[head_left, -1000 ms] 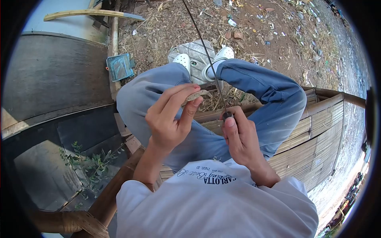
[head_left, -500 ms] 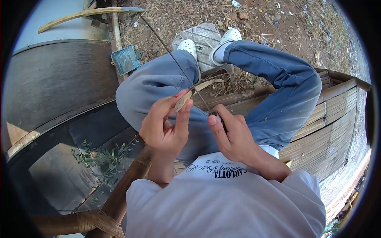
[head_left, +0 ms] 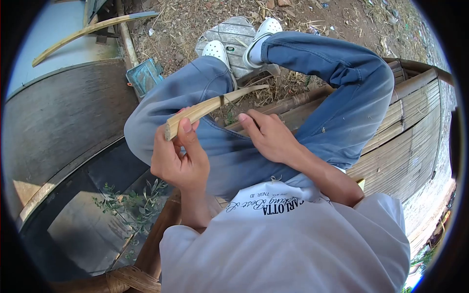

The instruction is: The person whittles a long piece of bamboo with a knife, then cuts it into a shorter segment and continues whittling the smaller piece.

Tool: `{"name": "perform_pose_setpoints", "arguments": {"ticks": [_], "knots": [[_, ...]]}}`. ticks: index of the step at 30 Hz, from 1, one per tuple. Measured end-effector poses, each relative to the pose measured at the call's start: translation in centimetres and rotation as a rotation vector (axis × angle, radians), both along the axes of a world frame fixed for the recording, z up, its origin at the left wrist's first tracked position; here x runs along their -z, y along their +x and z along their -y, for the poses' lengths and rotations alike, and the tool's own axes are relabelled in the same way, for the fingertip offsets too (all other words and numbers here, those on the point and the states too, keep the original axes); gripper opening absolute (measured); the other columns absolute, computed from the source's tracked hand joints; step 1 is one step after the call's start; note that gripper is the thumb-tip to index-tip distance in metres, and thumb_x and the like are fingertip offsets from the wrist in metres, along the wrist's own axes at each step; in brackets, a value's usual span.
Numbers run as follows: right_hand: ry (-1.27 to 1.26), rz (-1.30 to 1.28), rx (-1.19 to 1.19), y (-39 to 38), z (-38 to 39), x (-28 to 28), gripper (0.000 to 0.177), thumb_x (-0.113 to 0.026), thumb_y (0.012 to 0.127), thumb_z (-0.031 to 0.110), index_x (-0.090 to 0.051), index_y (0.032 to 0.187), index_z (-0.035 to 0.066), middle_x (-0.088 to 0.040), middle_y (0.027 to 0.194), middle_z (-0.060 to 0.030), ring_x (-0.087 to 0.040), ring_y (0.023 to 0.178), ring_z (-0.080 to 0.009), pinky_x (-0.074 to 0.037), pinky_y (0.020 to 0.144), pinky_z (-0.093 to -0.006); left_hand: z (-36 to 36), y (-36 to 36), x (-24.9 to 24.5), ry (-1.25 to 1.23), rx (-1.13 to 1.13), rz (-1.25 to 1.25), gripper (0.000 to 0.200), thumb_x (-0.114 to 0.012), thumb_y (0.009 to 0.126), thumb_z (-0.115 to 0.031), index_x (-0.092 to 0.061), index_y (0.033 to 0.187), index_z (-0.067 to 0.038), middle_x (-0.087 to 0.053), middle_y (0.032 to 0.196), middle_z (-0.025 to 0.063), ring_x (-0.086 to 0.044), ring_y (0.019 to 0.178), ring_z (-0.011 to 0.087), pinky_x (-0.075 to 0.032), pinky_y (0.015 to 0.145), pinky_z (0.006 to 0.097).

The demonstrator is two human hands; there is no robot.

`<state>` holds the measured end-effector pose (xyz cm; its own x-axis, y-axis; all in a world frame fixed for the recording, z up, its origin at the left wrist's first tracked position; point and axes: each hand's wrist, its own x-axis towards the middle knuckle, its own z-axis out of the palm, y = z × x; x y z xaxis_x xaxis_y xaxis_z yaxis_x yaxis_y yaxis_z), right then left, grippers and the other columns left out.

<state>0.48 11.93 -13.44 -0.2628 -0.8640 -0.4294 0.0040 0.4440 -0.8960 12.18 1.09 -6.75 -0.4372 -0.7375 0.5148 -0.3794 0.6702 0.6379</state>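
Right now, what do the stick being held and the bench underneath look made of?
The stick in the left hand looks like split bamboo: pale tan, matte, with a squarely cut end. The bench seems bamboo too: narrow weathered slats, round pole edging.

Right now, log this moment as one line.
left hand: grips bamboo strip | right hand: curled beside strip | seat: bamboo bench

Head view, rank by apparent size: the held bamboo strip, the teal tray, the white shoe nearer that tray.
1. bamboo strip, longest, but closest to the camera.
2. teal tray.
3. white shoe, partly hidden by the knee, so unsure against the tray.
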Motion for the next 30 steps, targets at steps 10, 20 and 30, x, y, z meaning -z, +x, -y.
{"name": "perform_pose_setpoints", "arguments": {"ticks": [10,20,30], "knots": [[0.180,0.008,-0.081,-1.9,0.8,2.0,0.049,-0.040,0.100,0.041,-0.061,0.086,-0.002,-0.063,0.073,-0.0255,-0.061,0.077,-0.0457,-0.046,0.077,-0.0502,-0.9,0.1,0.1,-0.050,0.057,0.013,0.026,-0.051,0.098,-0.007,-0.053,0.094,0.018,-0.064,0.089,0.0269,-0.070,0.075,0.0259,-0.065,0.059,0.0313],[0.117,0.035,-0.126,-1.5,1.0,4.1,0.052,-0.037,0.099,0.043,-0.064,0.093,-0.002,-0.066,0.087,-0.0271,-0.060,0.090,-0.0481,-0.046,0.084,-0.0500,-0.6,-0.2,0.2,-0.004,-0.016,-0.124,0.026,-0.054,0.096,-0.007,-0.055,0.097,0.018,-0.065,0.095,0.0246,-0.070,0.076,0.0253,-0.063,0.060,0.0294],[0.152,0.022,-0.054,-1.3,0.9,6.6,0.052,-0.039,0.100,0.041,-0.062,0.088,-0.004,-0.062,0.075,-0.0264,-0.059,0.076,-0.0442,-0.045,0.074,-0.0484,-0.3,0.3,-0.1,0.169,0.144,-0.129,0.036,-0.066,0.091,-0.022,-0.059,0.098,0.013,-0.066,0.094,0.0229,-0.069,0.078,0.0232,-0.061,0.060,0.0290]]}}
